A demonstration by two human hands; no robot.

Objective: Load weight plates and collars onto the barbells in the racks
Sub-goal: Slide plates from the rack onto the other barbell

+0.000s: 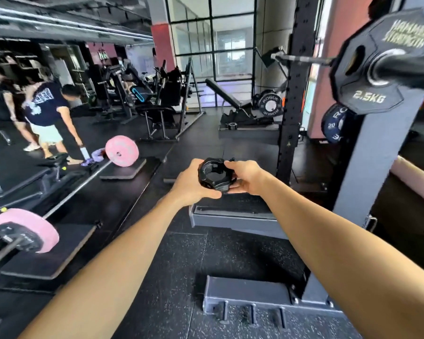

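Both hands clamp the black plastic ring collar [214,174] at frame centre: left hand [190,183] w/ thumb under it, right hand [246,177] pinching its far side. Risk – collar goes on unlatched, so the black 2.5 kg plate [377,69] on the barbell sleeve [406,67], upper right, slides. Grey rack upright [377,162] stands close beside.

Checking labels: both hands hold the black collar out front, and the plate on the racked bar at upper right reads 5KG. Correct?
Not quite. In the head view the plate on the racked barbell reads 2.5KG, not 5KG. The rest stands: the left hand and right hand both hold the black collar out front.
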